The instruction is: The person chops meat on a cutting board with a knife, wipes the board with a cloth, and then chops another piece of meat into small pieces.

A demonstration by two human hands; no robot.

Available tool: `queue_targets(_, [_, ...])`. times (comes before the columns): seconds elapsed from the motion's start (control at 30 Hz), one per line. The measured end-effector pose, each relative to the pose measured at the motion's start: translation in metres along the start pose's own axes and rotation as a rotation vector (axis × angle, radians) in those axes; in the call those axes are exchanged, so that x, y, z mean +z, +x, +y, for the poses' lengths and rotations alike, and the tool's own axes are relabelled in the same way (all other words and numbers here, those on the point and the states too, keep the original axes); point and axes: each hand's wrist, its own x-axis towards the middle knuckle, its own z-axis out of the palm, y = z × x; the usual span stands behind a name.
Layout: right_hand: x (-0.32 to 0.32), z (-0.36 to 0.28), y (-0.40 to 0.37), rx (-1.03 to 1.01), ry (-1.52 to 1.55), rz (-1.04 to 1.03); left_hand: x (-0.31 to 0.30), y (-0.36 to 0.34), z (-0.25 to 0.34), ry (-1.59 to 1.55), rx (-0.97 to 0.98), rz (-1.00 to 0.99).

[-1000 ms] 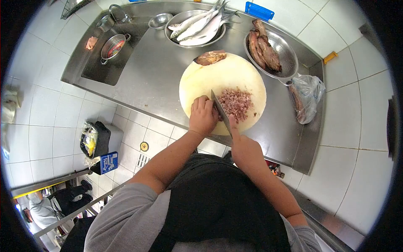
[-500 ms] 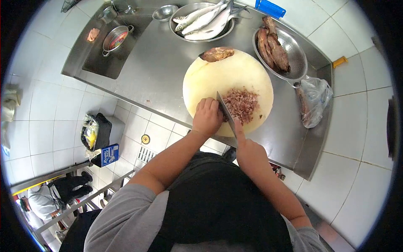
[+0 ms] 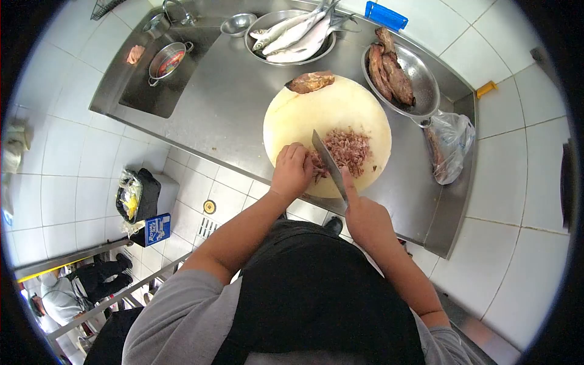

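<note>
My right hand (image 3: 367, 219) grips a kitchen knife (image 3: 327, 157), its index finger stretched along the blade. The blade slants across a round pale chopping board (image 3: 292, 115). To its right lies a heap of finely chopped reddish meat (image 3: 351, 149). My left hand (image 3: 292, 170) rests on the board's near left part, fingers curled together against some meat strips left of the blade; the fingertips are partly hidden. A larger browned piece of meat (image 3: 310, 82) sits at the board's far edge.
A steel bowl (image 3: 429, 76) holds browned meat pieces. Whole fish (image 3: 298, 39) lie in another bowl, beside a small bowl (image 3: 238, 24). A plastic bag (image 3: 455, 149) is at the right. The sink (image 3: 137, 100) contains a pot (image 3: 169, 62). Another person (image 3: 64, 298) stands lower left.
My left hand has moved slightly left, away from the blade, and meat pieces show between them. The knife has shifted slightly, still in my right hand. The view has moved a little.
</note>
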Motion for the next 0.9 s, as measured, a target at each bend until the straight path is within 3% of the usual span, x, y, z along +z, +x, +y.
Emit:
queue_targets(0.23, [0.000,-0.005,0.004,-0.054,-0.017,-0.004,0.002,0.002,-0.001,0.111,0.048,-0.046])
queue_targets(0.4, [0.030,-0.006,0.033,-0.022,0.131,0.085,0.003,0.002,-0.006,0.095,0.061,-0.084])
queue_targets(0.63, [-0.003,-0.013,0.008,-0.046,0.110,0.098,0.004,0.002,-0.004,0.133,0.055,-0.042])
queue_targets(0.9, [-0.002,-0.014,-0.010,-0.009,0.014,-0.055,0.004,0.000,-0.003,0.110,0.074,-0.005])
